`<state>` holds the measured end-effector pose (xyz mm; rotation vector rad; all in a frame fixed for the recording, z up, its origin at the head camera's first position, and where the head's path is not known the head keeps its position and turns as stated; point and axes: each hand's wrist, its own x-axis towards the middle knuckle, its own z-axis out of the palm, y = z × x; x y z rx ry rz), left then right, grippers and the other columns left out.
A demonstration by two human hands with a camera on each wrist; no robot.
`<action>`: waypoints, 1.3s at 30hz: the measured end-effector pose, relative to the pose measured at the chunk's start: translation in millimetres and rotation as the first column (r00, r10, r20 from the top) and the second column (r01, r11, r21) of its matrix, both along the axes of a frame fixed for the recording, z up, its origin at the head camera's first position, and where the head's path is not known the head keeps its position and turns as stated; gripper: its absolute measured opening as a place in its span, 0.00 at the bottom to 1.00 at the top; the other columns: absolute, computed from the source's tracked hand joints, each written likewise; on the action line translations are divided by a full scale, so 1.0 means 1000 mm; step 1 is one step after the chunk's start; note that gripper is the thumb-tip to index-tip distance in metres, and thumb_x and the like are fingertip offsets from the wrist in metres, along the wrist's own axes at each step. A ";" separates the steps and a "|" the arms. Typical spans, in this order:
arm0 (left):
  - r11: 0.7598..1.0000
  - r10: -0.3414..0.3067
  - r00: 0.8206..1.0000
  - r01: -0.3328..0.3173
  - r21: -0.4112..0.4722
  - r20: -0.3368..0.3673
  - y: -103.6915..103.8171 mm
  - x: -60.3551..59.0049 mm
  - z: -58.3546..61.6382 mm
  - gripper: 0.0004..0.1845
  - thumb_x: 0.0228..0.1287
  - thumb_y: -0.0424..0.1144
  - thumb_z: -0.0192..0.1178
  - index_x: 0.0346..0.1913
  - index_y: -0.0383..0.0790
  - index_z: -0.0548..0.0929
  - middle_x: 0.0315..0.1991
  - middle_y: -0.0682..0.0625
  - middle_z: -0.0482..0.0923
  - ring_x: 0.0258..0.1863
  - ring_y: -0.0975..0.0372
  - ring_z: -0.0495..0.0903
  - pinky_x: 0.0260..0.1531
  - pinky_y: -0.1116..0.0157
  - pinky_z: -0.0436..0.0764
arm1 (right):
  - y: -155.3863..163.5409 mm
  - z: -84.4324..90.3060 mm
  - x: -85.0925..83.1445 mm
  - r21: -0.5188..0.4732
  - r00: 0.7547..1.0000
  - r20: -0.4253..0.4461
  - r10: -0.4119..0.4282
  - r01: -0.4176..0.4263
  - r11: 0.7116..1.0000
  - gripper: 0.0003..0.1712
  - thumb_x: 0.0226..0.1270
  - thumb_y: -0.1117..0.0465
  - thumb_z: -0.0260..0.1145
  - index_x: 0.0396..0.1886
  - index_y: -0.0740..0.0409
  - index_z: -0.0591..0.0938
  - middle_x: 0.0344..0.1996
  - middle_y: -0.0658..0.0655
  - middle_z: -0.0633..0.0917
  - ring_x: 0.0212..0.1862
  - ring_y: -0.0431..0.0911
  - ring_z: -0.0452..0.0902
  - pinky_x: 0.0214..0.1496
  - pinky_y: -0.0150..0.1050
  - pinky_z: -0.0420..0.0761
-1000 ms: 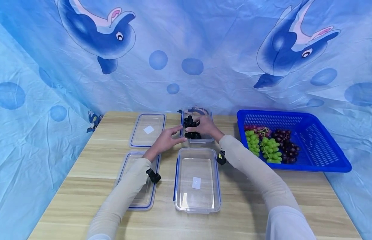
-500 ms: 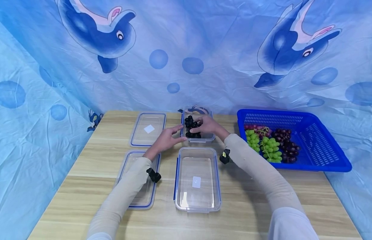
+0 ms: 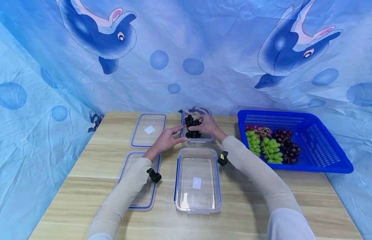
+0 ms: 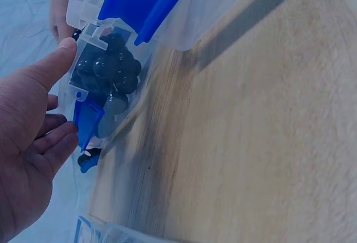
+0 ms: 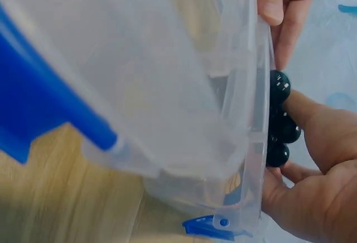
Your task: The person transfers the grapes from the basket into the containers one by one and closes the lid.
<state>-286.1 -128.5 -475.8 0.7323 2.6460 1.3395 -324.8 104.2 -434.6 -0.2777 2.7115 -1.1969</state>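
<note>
At the back of the table stands a clear plastic food container [image 3: 201, 141] with dark grapes [image 3: 193, 134] in it. My right hand [image 3: 207, 126] is over this box and holds a bunch of black grapes [image 5: 281, 129] between thumb and fingers, at the rim in the right wrist view. My left hand [image 3: 166, 139] rests against the box's left side, thumb and fingers spread and nearly straight. In the left wrist view its thumb [image 4: 58, 59] touches the rim corner and its fingertips lie by a blue clip [image 4: 88, 123].
A second clear container [image 3: 196, 200] stands nearer me. Two blue-edged lids lie at the left, one far [image 3: 148, 136] and one near [image 3: 143, 196] under my forearm. At the right, a blue basket [image 3: 321, 133] holds green grapes [image 3: 271, 150], red grapes [image 3: 261, 130] and dark grapes [image 3: 289, 150].
My right hand has shifted slightly within the box, and the black grapes have moved a little to the right with it. The left hand stays in place.
</note>
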 end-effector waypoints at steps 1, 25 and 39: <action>1.000 0.000 1.000 0.000 0.001 0.001 0.000 0.000 0.000 0.40 0.67 0.54 0.68 0.74 0.35 0.70 0.77 0.41 0.64 0.71 0.45 0.69 0.69 0.49 0.75 | 0.000 0.000 0.001 0.009 1.000 -0.010 -0.022 0.022 1.000 0.44 0.58 0.48 0.80 0.68 0.66 0.75 0.62 0.67 0.80 0.38 0.53 0.89 0.56 0.50 0.86; 0.999 0.018 1.000 -0.017 -0.028 0.017 0.002 -0.001 0.002 0.40 0.67 0.55 0.68 0.75 0.38 0.69 0.77 0.43 0.63 0.72 0.46 0.69 0.70 0.51 0.74 | 0.008 -0.001 -0.002 -0.031 0.986 0.037 0.162 -0.160 0.987 0.42 0.61 0.57 0.78 0.73 0.64 0.72 0.71 0.63 0.74 0.71 0.61 0.69 0.67 0.52 0.80; 1.000 0.007 1.000 -0.007 -0.012 0.025 0.000 -0.001 0.001 0.41 0.66 0.56 0.68 0.75 0.36 0.69 0.77 0.42 0.62 0.72 0.45 0.68 0.70 0.51 0.74 | 0.018 0.015 0.004 -0.045 0.988 0.074 0.134 -0.131 0.990 0.41 0.67 0.54 0.74 0.76 0.61 0.68 0.71 0.65 0.74 0.70 0.59 0.71 0.65 0.55 0.80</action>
